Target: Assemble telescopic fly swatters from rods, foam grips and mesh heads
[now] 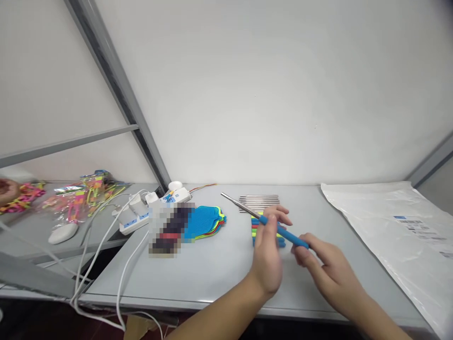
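A telescopic fly swatter handle [288, 237], with a bare metal rod and a blue grip, is held aslant above the table. My left hand [267, 257] is closed loosely around it where the metal meets the grip. The thumb and fingers of my right hand [323, 267] pinch the lower right end of the blue grip. Behind and below my left hand lies a row of coloured handles [255, 233] with thin metal rods [260, 200] pointing away; my left hand partly hides them. To the left is a stack of perforated fly swatter heads [205, 221], blue on top.
A blurred-out item [171, 231] borders the heads. Power strips [132, 219] and white cables [122, 274] lie at left. A large white plastic bag [382, 222] covers the right side. Another person's hand [9, 190] and bagged colourful items [76, 203] are at far left.
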A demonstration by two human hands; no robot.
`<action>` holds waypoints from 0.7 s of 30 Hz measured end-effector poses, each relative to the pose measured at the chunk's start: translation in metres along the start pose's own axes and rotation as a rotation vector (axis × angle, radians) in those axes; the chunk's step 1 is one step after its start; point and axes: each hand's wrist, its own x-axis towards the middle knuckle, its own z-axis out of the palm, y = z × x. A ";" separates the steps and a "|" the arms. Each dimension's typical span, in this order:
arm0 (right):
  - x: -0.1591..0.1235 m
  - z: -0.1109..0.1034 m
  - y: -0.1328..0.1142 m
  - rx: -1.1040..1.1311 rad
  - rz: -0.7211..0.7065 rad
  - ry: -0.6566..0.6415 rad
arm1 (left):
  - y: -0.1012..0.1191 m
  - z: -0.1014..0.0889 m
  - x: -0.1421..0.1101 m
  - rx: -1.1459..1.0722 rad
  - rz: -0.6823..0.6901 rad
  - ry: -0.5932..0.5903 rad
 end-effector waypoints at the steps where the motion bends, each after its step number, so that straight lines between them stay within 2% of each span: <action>1: -0.002 0.004 -0.004 0.017 0.003 -0.036 | 0.002 -0.004 -0.002 -0.011 -0.006 -0.003; 5: -0.004 0.017 -0.011 0.071 -0.058 -0.117 | 0.002 -0.019 -0.011 -0.005 -0.024 -0.021; 10: -0.007 0.032 0.001 0.134 -0.137 -0.061 | -0.010 -0.030 -0.021 0.067 -0.085 -0.025; 16: -0.013 0.041 0.009 0.047 -0.256 -0.064 | -0.018 -0.043 -0.026 0.164 -0.098 0.016; 18: -0.014 0.042 0.012 0.018 -0.274 -0.114 | -0.020 -0.047 -0.025 0.185 -0.085 0.037; 21: -0.014 0.045 0.016 -0.007 -0.209 -0.270 | -0.021 -0.050 -0.024 0.238 -0.060 0.086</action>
